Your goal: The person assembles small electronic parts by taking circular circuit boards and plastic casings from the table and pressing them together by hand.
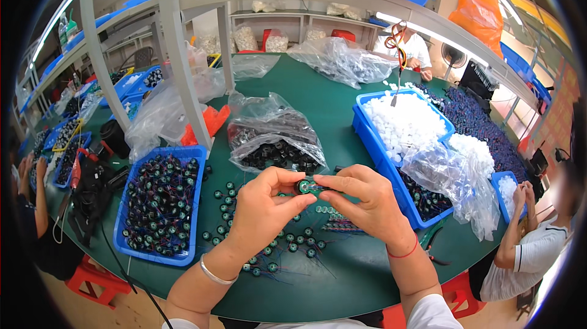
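Note:
Both hands meet over the middle of the table around a small round black part with a green face (303,187). My left hand (264,202) grips it between thumb and fingers. My right hand (369,202) has thumb and fingers pinched at its right side, where thin wires seem to run; the exact grip is partly hidden. Below and left of the hands lie several loose black parts with green faces and thin wires (293,244). To the right under my right hand is a row of small clear-green pieces with coloured wires (340,222).
A blue tray (200,207) of wired parts stands left. Behind my hands lies a clear bag (260,109) of black pieces. Blue bins (374,144) on the right hold white caps and wired parts. A metal post (177,54) rises left. Co-workers (520,249) sit around the green table (281,298).

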Demonstrator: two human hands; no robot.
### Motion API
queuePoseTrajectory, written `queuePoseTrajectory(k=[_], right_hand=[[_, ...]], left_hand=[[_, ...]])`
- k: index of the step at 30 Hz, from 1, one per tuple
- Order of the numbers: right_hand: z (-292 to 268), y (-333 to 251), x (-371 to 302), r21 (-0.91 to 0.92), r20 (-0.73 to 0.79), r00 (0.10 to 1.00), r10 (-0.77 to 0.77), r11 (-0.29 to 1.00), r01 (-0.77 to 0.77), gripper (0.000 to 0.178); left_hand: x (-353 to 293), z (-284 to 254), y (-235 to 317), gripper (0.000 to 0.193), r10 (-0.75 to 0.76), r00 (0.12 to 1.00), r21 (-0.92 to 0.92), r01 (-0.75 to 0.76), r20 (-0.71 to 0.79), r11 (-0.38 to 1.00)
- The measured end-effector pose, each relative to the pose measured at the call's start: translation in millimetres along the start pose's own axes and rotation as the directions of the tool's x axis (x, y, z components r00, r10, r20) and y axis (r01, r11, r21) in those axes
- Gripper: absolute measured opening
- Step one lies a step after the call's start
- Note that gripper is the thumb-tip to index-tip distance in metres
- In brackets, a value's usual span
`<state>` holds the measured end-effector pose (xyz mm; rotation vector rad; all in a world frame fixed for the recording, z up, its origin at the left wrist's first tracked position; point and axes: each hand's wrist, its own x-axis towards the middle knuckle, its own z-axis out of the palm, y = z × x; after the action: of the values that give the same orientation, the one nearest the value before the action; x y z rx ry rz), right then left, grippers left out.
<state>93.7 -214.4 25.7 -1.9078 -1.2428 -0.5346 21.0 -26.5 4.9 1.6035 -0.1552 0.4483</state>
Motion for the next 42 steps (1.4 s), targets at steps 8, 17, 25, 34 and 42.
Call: queuePoseTrajectory(k=[8, 17, 25, 34, 42], right_hand=[[-0.2, 0.1, -2.7, -0.213, 0.042, 0.998, -0.051, 0.975, 0.059, 0.026], [27.1, 0.0, -7.7, -0.267, -0.022, 0.996, -0.084, 0.961, 0.075, 0.025], [10.9, -5.7, -4.4, -0.303, -0.086, 0.996, 0.018, 0.952, -0.043, 0.019], [6.9, 42.8, -5.9, -0.139, -0.137, 0.96, 0.242, 0.955, -0.261, 0.023], [7.6, 58.1, -11.0, -0.184, -0.143, 0.932, 0.333, 0.916, -0.356, 0.025]], left_hand=[[4.9, -0.2, -5.3, 0.031, -0.211, 0.976, -0.299, 0.218, 0.054, 0.929], [4.5, 11.8, -16.3, 0.022, -0.092, 0.996, -0.117, 0.09, -0.017, 0.989], [28.2, -16.7, -36.8, 0.016, 0.164, 0.943, 0.247, -0.092, -0.288, 0.965], [51.1, -21.1, -42.8, 0.031, -0.216, 0.976, -0.124, 0.211, -0.031, 0.97], [91.5, 35.4, -112.1, 0.022, -0.279, 0.892, 0.585, 0.021, 0.355, 0.811]])
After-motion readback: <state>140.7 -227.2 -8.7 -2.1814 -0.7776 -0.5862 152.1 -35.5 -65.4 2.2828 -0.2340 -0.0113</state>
